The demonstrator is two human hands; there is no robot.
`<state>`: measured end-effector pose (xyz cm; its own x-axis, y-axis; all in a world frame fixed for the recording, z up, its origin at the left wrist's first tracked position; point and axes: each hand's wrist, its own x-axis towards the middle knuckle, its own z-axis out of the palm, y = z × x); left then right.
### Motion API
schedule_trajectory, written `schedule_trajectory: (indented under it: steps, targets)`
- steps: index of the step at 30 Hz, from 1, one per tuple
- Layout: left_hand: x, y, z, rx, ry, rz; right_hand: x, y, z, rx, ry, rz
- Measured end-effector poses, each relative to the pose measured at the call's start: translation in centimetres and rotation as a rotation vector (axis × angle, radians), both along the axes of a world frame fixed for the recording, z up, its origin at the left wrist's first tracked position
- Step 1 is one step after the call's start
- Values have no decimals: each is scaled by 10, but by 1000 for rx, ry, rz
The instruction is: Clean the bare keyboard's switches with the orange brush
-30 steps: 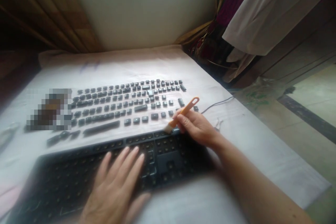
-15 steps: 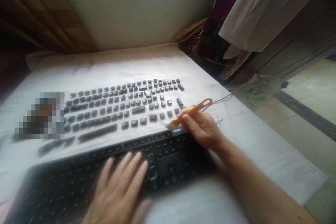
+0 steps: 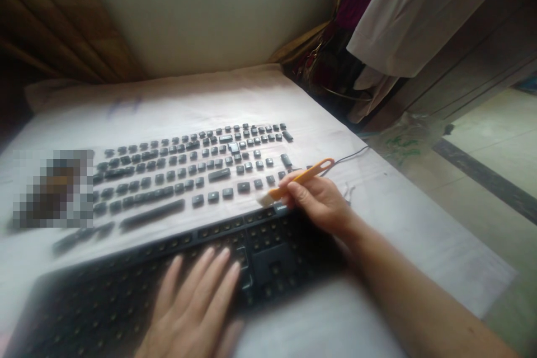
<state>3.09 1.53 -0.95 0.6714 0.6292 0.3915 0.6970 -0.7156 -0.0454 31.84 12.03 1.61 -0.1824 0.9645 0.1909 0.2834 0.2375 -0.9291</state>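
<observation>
Near the right edge of the table (image 3: 419, 246), the right hand (image 3: 321, 204) stays with fingers clamped on the orange brush (image 3: 300, 178), its handle now lower, while the left hand (image 3: 197, 307) stays flat, fingers outstretched, on the keyboard (image 3: 104, 291).

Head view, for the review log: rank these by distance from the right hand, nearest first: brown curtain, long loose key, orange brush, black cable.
1. Orange brush: held in the right hand.
2. Black cable: just beyond it, to the right.
3. Long loose key: on the cloth, well to the left.
4. Brown curtain: far back left.
</observation>
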Motion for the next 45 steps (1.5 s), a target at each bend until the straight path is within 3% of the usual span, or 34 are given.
schedule_trajectory:
  steps: [3, 11, 22, 32, 39, 45]
  targets:
    - [1, 0, -1, -2, -29, 24, 2, 0, 3, 6, 20, -30]
    - [-4, 2, -2, 6, 57, -8, 3, 0, 2, 44, -101, 76]
    - [-2, -2, 1, -15, 20, 1, 0, 1, 0, -23, 40, -6]
    - [-2, -1, 3, -36, 35, 20, 4, 2, 2, 46, -100, 69]
    - [1, -3, 3, -37, 31, 25, 1, -1, -3, -4, -13, 42]
    - [3, -2, 4, -36, 24, 34, 3, -1, 0, 47, -44, 2]
